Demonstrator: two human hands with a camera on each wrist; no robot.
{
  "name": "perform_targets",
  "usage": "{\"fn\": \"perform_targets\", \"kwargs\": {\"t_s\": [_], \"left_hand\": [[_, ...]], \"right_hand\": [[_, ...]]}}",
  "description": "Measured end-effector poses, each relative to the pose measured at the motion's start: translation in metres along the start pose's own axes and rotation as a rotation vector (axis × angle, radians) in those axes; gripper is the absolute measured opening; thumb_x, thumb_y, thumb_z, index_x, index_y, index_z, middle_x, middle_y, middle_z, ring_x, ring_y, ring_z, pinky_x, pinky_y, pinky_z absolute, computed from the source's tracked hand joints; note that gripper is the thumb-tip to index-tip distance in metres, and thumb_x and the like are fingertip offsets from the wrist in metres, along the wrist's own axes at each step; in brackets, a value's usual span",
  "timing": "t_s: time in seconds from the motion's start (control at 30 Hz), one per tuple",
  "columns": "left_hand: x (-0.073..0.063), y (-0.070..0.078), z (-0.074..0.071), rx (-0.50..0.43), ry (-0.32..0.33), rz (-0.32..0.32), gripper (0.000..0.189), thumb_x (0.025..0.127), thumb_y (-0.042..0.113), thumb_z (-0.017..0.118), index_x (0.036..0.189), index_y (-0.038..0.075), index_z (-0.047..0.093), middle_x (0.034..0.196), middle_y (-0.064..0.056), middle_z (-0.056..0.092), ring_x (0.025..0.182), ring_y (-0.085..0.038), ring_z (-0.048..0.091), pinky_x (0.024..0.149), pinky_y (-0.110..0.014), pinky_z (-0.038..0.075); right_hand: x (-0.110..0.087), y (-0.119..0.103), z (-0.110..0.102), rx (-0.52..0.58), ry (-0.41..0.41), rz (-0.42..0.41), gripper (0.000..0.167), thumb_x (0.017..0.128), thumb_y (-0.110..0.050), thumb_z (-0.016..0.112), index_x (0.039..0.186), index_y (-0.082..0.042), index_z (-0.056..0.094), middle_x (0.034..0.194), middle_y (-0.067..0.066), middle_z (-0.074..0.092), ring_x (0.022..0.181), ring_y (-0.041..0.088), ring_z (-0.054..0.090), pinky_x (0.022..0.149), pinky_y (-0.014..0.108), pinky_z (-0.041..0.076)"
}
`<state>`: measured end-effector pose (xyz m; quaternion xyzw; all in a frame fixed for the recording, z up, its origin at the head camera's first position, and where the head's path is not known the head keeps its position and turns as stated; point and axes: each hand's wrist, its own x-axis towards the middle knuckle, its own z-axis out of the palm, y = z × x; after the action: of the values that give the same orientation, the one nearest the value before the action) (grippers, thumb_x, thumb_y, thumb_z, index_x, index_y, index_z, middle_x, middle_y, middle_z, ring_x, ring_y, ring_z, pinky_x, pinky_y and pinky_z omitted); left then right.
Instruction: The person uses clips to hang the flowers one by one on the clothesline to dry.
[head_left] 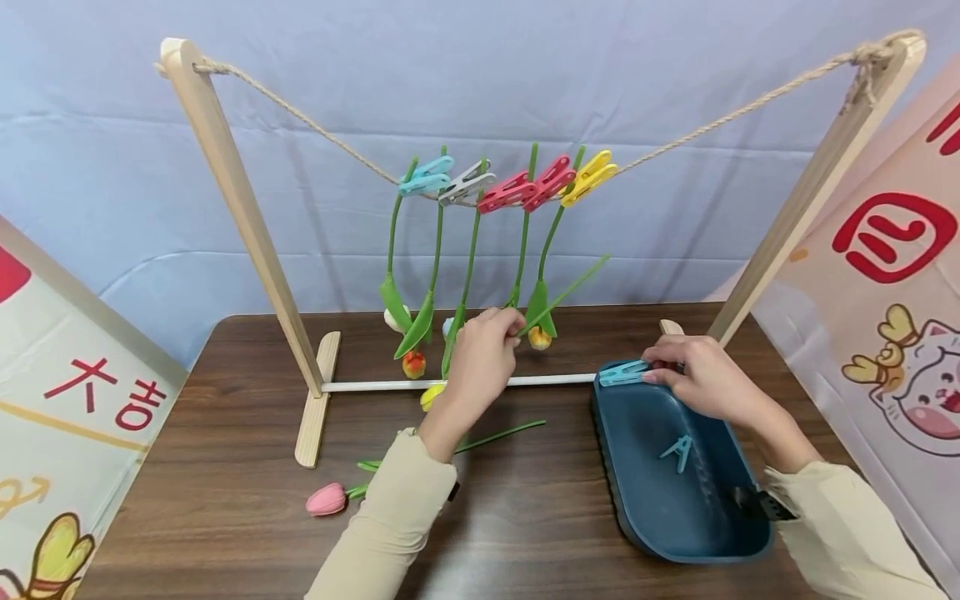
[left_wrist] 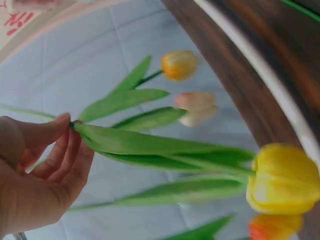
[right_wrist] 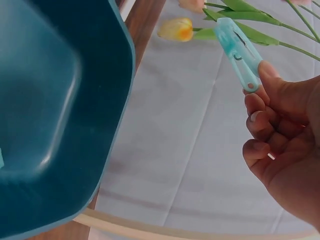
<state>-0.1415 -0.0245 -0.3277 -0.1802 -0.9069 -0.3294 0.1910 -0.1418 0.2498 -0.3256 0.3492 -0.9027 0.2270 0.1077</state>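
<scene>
My left hand (head_left: 483, 350) pinches a yellow tulip by its green stem (head_left: 566, 292), between thumb and fingertips. In the left wrist view its yellow bloom (left_wrist: 285, 180) points away from the hand, beyond long green leaves (left_wrist: 165, 145). My right hand (head_left: 705, 379) holds a light blue clothespin (right_wrist: 239, 55) by its handle end, at the far rim of the dark blue tray (head_left: 637, 529). One more light blue clothespin (head_left: 679, 452) lies inside that tray. Behind the left hand, several tulips hang bloom-down from a rope (head_left: 322, 133), each stem at a clothespin.
Light blue (head_left: 426, 176), grey (head_left: 467, 183), red (head_left: 507, 192) and yellow (head_left: 590, 178) clothespins sit along the sagging rope. Wooden posts (head_left: 240, 208) carry it, joined low by a white rod (head_left: 382, 386). A pink tulip (head_left: 326, 500) lies on the table (head_left: 225, 467), partly behind the left sleeve.
</scene>
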Motion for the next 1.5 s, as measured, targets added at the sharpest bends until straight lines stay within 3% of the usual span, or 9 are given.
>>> {"fn": "perform_targets", "kwargs": {"t_s": [0.13,0.37,0.6,1.0,1.27,1.37,1.5], "left_hand": [[0.013,0.014,0.003,-0.038,0.057,0.033,0.014,0.081,-0.006,0.063,0.092,0.003,0.065,0.085,-0.006,0.063,0.079,-0.020,0.061,0.070,-0.033,0.048],[0.028,0.031,0.005,-0.088,0.109,0.039,0.011,0.084,-0.002,0.062,0.094,0.003,0.064,0.086,-0.006,0.062,0.079,-0.019,0.060,0.072,-0.033,0.047],[0.039,0.043,0.006,-0.069,0.144,0.037,0.012,0.086,0.004,0.062,0.097,0.003,0.065,0.088,-0.006,0.063,0.081,-0.017,0.061,0.073,-0.029,0.047],[0.046,0.045,0.010,-0.066,0.140,0.011,0.013,0.086,0.005,0.062,0.099,0.004,0.066,0.087,-0.005,0.063,0.080,-0.016,0.061,0.074,-0.029,0.047],[0.045,0.046,0.008,-0.072,0.152,0.023,0.013,0.085,0.004,0.062,0.097,0.003,0.066,0.085,-0.006,0.064,0.079,-0.017,0.061,0.073,-0.031,0.048],[0.044,0.045,0.008,-0.076,0.155,0.023,0.013,0.084,0.003,0.063,0.097,0.003,0.066,0.085,-0.006,0.063,0.078,-0.017,0.061,0.073,-0.032,0.048],[0.043,0.046,0.008,-0.077,0.151,0.015,0.014,0.084,0.003,0.063,0.098,0.002,0.066,0.085,-0.006,0.063,0.078,-0.017,0.061,0.073,-0.032,0.048]], "right_hand": [[0.005,-0.002,-0.003,-0.011,0.004,-0.021,0.013,0.073,0.004,0.071,0.084,-0.003,0.068,0.074,-0.008,0.054,0.058,0.001,0.043,0.052,0.024,0.039],[0.018,-0.008,-0.015,-0.028,0.004,0.022,0.011,0.076,0.004,0.068,0.085,-0.002,0.069,0.074,-0.005,0.057,0.059,0.003,0.047,0.052,0.024,0.040],[0.039,-0.017,-0.035,-0.053,0.091,0.022,0.011,0.076,0.004,0.069,0.085,0.001,0.069,0.073,0.000,0.059,0.053,0.004,0.045,0.049,0.021,0.037],[0.087,-0.043,-0.098,-0.214,0.233,-0.040,0.012,0.072,0.003,0.073,0.084,0.005,0.069,0.072,0.007,0.061,0.052,0.007,0.040,0.048,0.015,0.029],[0.113,-0.062,-0.135,-0.312,0.336,-0.014,0.012,0.079,0.000,0.067,0.087,0.009,0.069,0.078,0.017,0.063,0.057,-0.005,0.032,0.053,0.015,0.026],[0.121,-0.064,-0.141,-0.366,0.342,-0.041,0.013,0.081,0.001,0.064,0.087,0.011,0.068,0.079,0.020,0.062,0.058,0.005,0.041,0.054,0.017,0.026],[0.128,-0.063,-0.145,-0.413,0.317,-0.051,0.014,0.082,0.003,0.059,0.086,0.014,0.066,0.080,0.023,0.061,0.061,0.030,0.052,0.056,0.024,0.029]]}}
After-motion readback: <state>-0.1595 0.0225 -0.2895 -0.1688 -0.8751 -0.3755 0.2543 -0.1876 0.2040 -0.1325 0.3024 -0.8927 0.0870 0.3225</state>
